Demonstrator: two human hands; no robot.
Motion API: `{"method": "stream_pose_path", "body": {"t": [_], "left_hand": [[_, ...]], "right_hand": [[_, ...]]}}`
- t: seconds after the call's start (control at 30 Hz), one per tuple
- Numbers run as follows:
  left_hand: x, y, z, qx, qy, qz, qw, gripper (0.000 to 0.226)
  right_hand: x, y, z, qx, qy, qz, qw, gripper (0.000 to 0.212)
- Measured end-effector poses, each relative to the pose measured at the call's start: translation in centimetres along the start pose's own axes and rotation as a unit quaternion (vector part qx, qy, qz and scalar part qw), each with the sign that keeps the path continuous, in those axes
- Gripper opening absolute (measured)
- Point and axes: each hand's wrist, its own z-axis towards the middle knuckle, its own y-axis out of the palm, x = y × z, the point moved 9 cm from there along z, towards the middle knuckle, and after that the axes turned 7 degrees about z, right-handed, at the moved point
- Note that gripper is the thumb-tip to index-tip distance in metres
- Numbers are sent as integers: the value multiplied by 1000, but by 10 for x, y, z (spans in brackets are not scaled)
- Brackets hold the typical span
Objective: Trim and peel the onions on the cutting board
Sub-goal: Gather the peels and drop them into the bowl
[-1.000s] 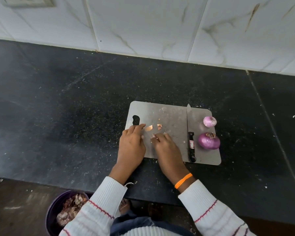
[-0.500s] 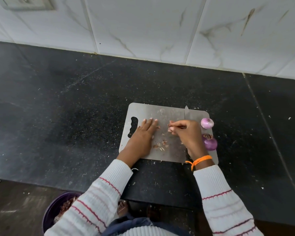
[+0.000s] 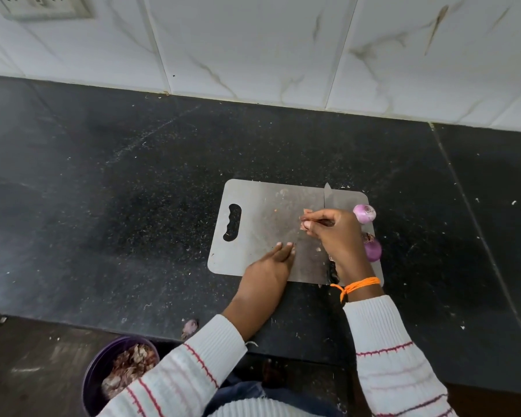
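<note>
Since 0.5 s ago: left hand (image 3: 271,263) slid back toward the board's 6 o'clock edge; scraps there gone. Its grip is apart, fingers straight, flat on the cutting board (image 3: 253,212). Right hand (image 3: 331,233) pinches peel scraps (image 3: 306,219). Knife (image 3: 326,197) long axis 12–6, tip at 12. Small onion (image 3: 364,212) and large onion (image 3: 373,249) sit at the board's 3 o'clock edge.
</note>
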Motion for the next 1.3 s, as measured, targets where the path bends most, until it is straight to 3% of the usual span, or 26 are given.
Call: {"method": "stream_pose_path", "body": {"t": [0.1, 0.27, 0.4, 0.57, 0.63, 0.7, 0.83, 0.97, 1.1, 1.2, 1.3], "left_hand": [[4, -21, -5, 121, 38, 7, 992, 50], [0, -24, -3, 162, 74, 36, 983, 14], [-1, -25, 0, 170, 57, 40, 983, 31], [-3, -26, -1, 177, 57, 7, 983, 26], [-11, -25, 2, 167, 16, -37, 985, 18], [-26, -30, -3, 184, -67, -158, 968, 20], [-69, -42, -42, 222, -250, -384, 861, 23], [-94, -41, -104, 222, -310, -611, 694, 26], [-123, -32, -189, 255, -354, -686, 582, 20], [-164, 0, -270, 288, -423, -680, 526, 20], [-206, 49, -341, 304, -487, -675, 463, 20]], "right_hand": [[-3, 4, -2, -12, -13, -19, 1000, 18], [-1, 12, -5, -42, -11, -23, 999, 22], [3, 12, -9, -58, 5, -14, 998, 18], [18, 16, -19, -82, 100, 154, 980, 16], [23, 17, -23, -92, 126, 198, 968, 16], [26, 22, -27, -105, 157, 253, 949, 17], [23, 41, -45, -128, 221, 339, 905, 21], [12, 85, -81, -193, 275, 352, 874, 37], [5, 148, -140, -291, 312, 319, 846, 30], [21, 208, -200, -362, 353, 270, 819, 24], [62, 266, -250, -382, 404, 219, 801, 19]]}}
